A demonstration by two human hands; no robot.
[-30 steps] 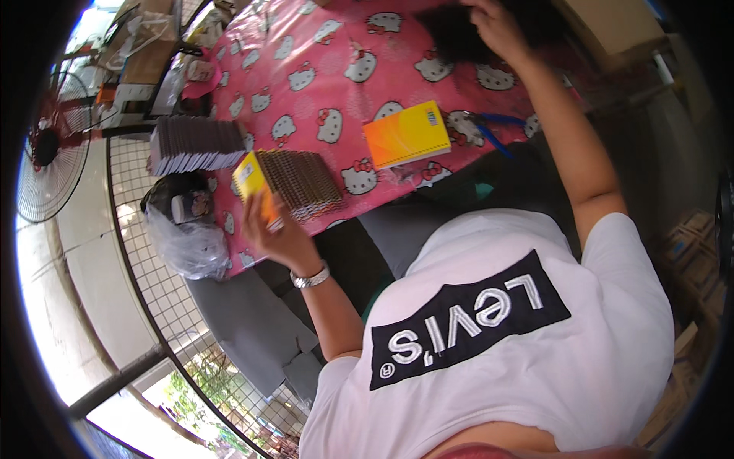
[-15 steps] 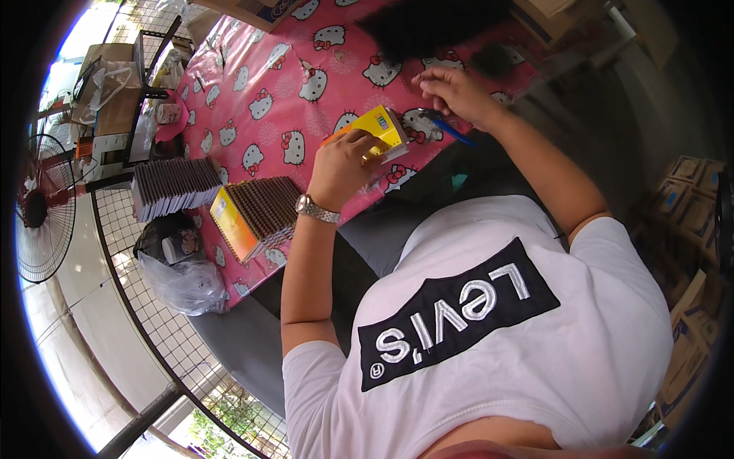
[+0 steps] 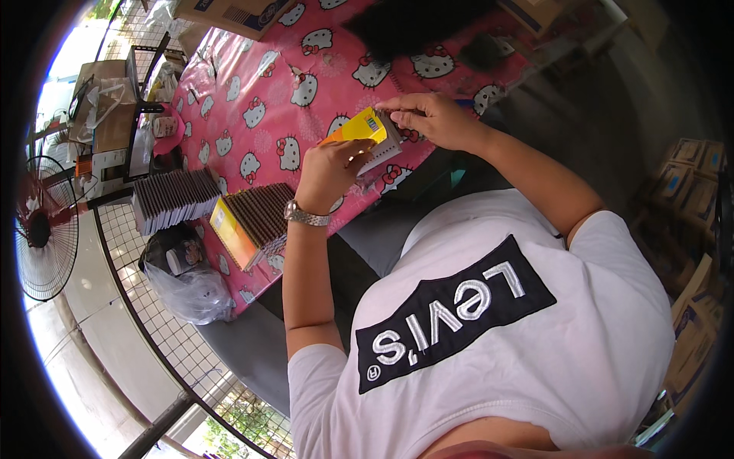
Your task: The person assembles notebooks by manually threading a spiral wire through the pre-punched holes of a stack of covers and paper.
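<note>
A small notebook [image 3: 368, 128] with a yellow and orange cover lies on the pink table, and white pages with a row of holes show along its edge. My left hand [image 3: 330, 170] grips its near left side, fingers bent over the cover. At the notebook's far right corner is my right hand [image 3: 442, 122], its fingers bent and drawn together. What they pinch, if anything, is too small to make out. Behind that hand, part of a blue-handled tool [image 3: 464, 102] shows.
Left of my left hand stand a row of spiral notebooks [image 3: 252, 222] and a second row of dark-edged notebooks [image 3: 177, 199]. A clear plastic bag [image 3: 187, 294] hangs by the table edge. Cardboard boxes [image 3: 237, 15] and a black furry item [image 3: 417, 27] lie at the far side.
My right hand has come left and down to the notebook's corner, partly covering the blue-handled tool. More of the white pages shows beside the cover under my left hand.
</note>
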